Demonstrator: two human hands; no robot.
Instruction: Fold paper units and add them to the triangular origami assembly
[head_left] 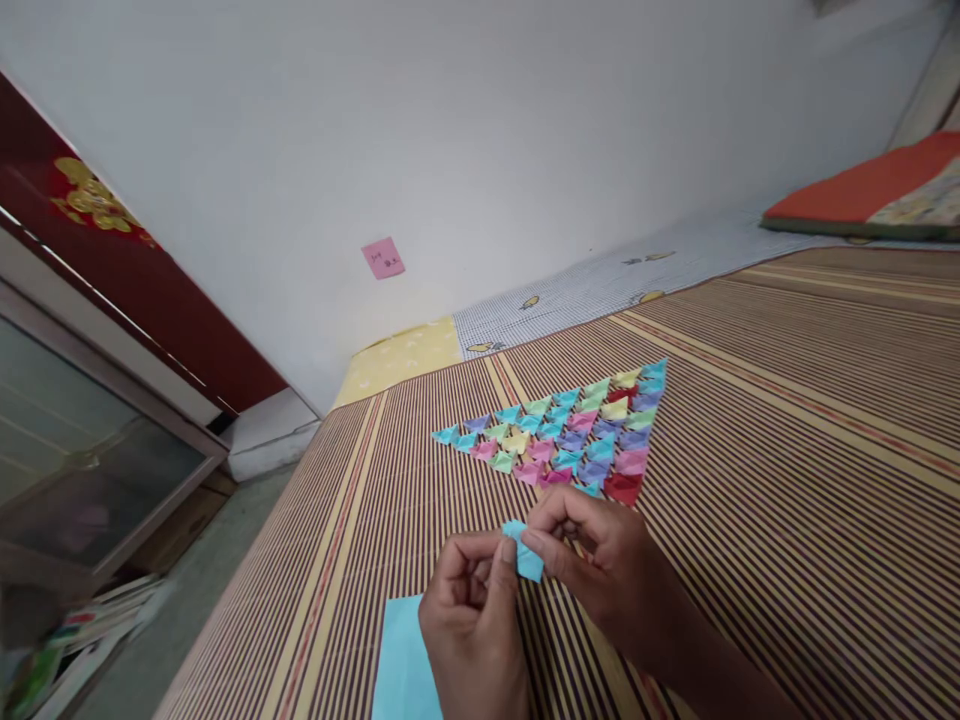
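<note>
Between my two hands is a small folded piece of light-blue paper (531, 564). My left hand (476, 610) pinches its left edge between thumb and forefinger. With thumb and fingertips, my right hand (592, 545) grips the upper right edge of the same piece. Just beyond my hands, many small folded paper pieces (574, 437) in blue, green, pink, yellow, purple and red lie in rows that form a triangle. Partly hidden behind my left hand, a larger light-blue paper sheet (405, 660) lies flat.
Everything lies on a striped mat (787, 480) over a bed. A patterned sheet (570, 295) borders the white wall, where a pink note (383, 258) is stuck. An orange folded quilt (862, 185) sits far right. At left are a glass-panelled door (82, 460) and the floor.
</note>
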